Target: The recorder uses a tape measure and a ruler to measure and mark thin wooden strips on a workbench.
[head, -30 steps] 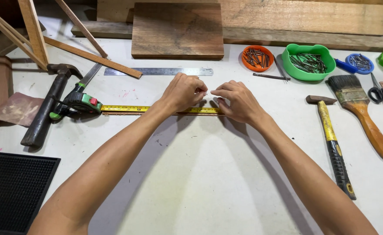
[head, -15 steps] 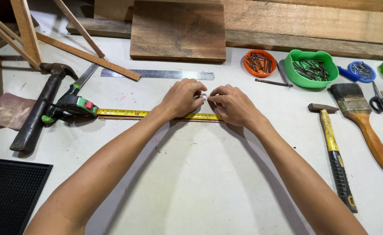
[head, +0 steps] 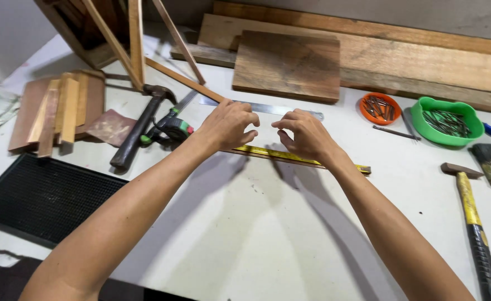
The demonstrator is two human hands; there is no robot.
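Yellow tape measure blade (head: 290,156) lies flat, stretched out beneath half-curled, empty left hand (head: 229,124) and right hand (head: 307,135).

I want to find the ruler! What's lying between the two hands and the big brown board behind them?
In the head view, a steel ruler lies on the white table, between the left hand, right hand and wooden board.

Hands: our left hand (head: 230,124) and right hand (head: 304,134) hover with fingers curled, just above the yellow tape (head: 290,156) on the white table (head: 245,223).
Tape case: beside a dark hammer (head: 139,128).
Behind: steel ruler (head: 268,108), board (head: 287,64).
Right: orange dish (head: 380,108), green bowl (head: 445,121), yellow hammer (head: 471,214).
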